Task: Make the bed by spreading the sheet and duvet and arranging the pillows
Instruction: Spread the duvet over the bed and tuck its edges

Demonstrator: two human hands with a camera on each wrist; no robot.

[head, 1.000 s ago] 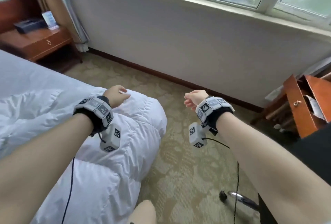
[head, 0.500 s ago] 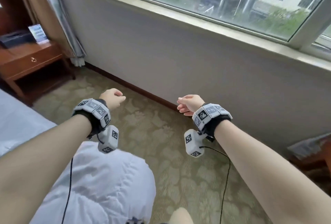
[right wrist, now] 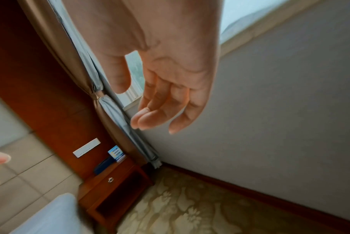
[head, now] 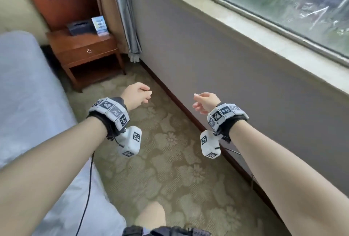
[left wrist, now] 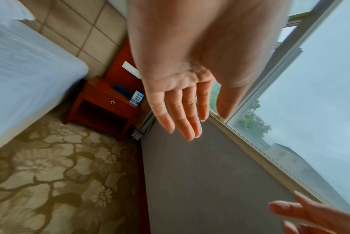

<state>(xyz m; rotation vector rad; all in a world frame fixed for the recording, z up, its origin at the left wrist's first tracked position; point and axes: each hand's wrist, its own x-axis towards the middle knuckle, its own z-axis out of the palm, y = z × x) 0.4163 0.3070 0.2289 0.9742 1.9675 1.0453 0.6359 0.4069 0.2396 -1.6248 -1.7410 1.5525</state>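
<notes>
The bed with its white sheet fills the left of the head view, and the white duvet hangs off its near edge at the bottom left. My left hand floats over the carpet beside the bed, fingers relaxed and empty, as the left wrist view shows. My right hand hovers near the wall under the window, also relaxed and empty. A white pillow corner shows at the bed's head.
A wooden nightstand with a dark box and a blue card stands by the bed's head. A tied curtain hangs beside it. Patterned carpet runs between bed and grey wall.
My view has swung left from the window toward the nightstand and the bed's head. Both hands have stayed raised and empty, and their fingers have loosened.
</notes>
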